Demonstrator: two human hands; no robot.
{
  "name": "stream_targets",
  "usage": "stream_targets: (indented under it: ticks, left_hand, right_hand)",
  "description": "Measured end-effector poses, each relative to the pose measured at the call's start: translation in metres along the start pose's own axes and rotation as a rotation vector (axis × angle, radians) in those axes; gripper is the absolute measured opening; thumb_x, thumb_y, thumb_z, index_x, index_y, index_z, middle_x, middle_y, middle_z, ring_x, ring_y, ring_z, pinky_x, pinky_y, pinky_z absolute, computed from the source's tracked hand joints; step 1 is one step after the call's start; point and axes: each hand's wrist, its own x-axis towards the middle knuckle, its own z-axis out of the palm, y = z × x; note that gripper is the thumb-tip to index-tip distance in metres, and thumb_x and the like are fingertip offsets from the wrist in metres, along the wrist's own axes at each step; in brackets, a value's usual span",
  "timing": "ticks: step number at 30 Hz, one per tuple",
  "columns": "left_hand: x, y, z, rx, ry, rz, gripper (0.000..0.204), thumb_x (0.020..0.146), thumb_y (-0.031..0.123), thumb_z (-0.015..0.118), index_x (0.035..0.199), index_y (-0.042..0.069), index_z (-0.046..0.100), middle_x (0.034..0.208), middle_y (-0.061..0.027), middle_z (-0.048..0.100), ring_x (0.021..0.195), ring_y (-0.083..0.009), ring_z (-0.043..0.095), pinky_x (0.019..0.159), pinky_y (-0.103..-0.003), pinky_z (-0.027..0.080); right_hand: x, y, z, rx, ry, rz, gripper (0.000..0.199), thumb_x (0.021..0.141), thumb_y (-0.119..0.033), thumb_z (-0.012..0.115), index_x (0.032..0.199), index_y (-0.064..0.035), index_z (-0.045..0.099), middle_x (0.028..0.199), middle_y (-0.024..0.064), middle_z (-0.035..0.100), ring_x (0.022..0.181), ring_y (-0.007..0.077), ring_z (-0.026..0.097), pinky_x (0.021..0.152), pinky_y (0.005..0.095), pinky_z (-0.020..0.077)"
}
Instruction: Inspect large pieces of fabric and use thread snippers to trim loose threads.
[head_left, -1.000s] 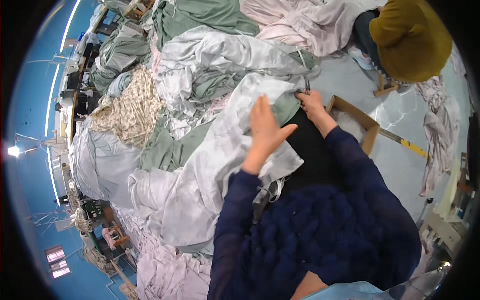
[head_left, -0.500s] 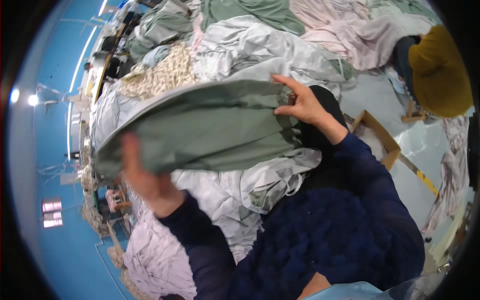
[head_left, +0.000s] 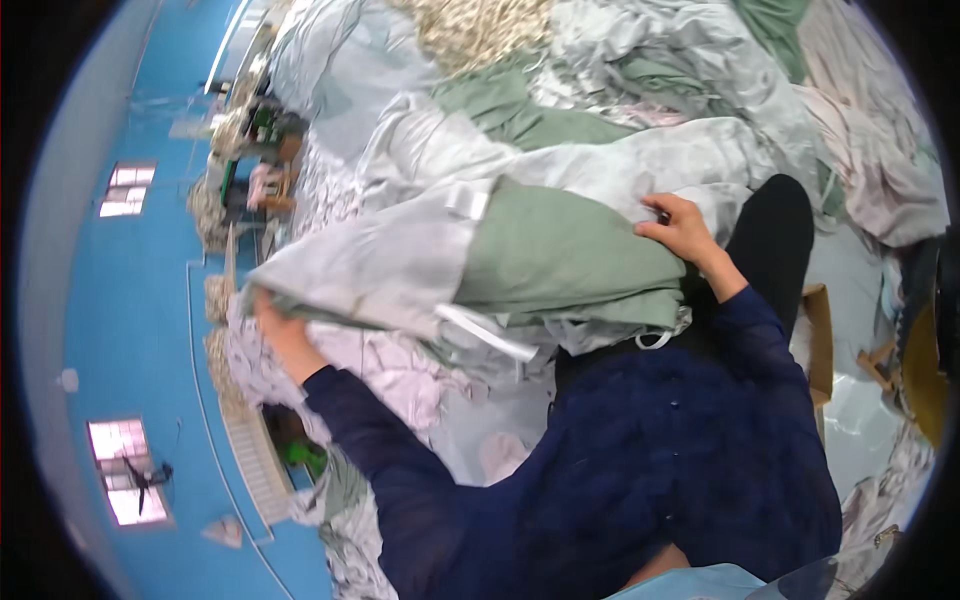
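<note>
A large cloth piece, green [head_left: 570,245] on one part and pale grey on the other, lies across my lap, with white tape strips on it. My left hand [head_left: 282,325] holds its far-left pale grey edge, fingers hidden under the fold. At the green end is my right hand [head_left: 688,235], thumb and fingers apart at the cloth's upper edge, no fabric visibly pinched. A small white loop [head_left: 653,340] hangs from the bunched layers beneath. My dark-trousered knee [head_left: 775,235] rises just beyond the right hand.
Heaped white-grey fabric [head_left: 640,160] spreads ahead, with patterned cloth [head_left: 480,30] behind. Pinkish fabric [head_left: 380,370] lies under the left side. An open cardboard box [head_left: 818,345] stands by my right leg, near a stool [head_left: 885,365]. A blue wall [head_left: 130,330] is at left.
The view has swung left. The cloth has turned from a lifted green sheet to lying lower, its pale grey side now showing. My left hand now grips its edge.
</note>
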Motion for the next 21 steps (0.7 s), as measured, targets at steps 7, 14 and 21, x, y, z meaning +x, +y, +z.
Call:
stream_targets:
  ticks: [7,14,21]
  left_hand:
    - [-0.156,0.035,0.206,-0.233,0.353,-0.998,0.032,0.08,0.012,0.072,0.107,-0.004,0.064,0.091,-0.0126,0.066,0.082,-0.0229,0.062,0.078,-0.033,0.05]
    - [-0.13,0.243,0.319,-0.349,-0.511,0.111,0.037,0.082,0.004,0.069,0.118,0.002,0.064,0.116,-0.0105,0.066,0.102,-0.0229,0.063,0.092,-0.034,0.049]
    - [-0.117,0.308,0.382,-0.445,-0.811,0.48,0.033,0.076,0.012,0.073,0.108,0.005,0.067,0.108,-0.0103,0.066,0.102,-0.0289,0.06,0.088,-0.037,0.047]
  right_hand:
    - [-0.022,0.003,0.002,-0.117,0.169,-0.058,0.039,0.075,-0.01,0.08,0.11,-0.0021,0.067,0.091,0.0054,0.061,0.07,0.0138,0.054,0.062,0.0271,0.0454]
    - [-0.043,0.006,-0.003,-0.018,0.182,-0.026,0.036,0.074,-0.005,0.079,0.107,-0.0001,0.065,0.103,0.0078,0.061,0.082,0.0165,0.062,0.075,0.0283,0.0505]
    - [-0.047,0.014,-0.008,-0.011,0.039,0.271,0.035,0.077,-0.009,0.078,0.109,-0.0012,0.066,0.099,0.0077,0.063,0.085,0.016,0.063,0.077,0.0271,0.0503]
